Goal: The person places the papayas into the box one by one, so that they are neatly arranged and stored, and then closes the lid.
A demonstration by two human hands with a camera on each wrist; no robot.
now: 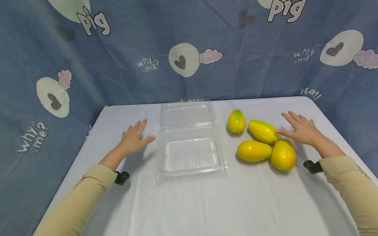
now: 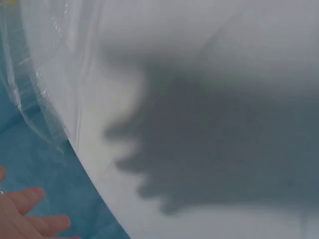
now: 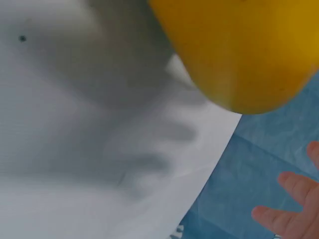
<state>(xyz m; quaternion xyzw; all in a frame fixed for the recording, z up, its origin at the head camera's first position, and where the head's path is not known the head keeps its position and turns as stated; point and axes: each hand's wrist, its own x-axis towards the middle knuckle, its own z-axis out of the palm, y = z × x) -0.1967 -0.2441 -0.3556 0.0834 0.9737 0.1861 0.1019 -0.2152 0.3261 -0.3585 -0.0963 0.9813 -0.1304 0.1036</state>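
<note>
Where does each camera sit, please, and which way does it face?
Head: head-worn, facing forward and down at the clear container and four yellow fruits; left hand, right hand and sleeves show.
Left wrist: worn there, facing the white cloth and part of the container; left fingers show lower left.
Right wrist: worn there, facing one yellow fruit and the cloth; right fingers show lower right.
Head and left wrist share the container.

A blue printed curtain [image 1: 189, 36] hangs behind the white-covered table [image 1: 189, 203].
</note>
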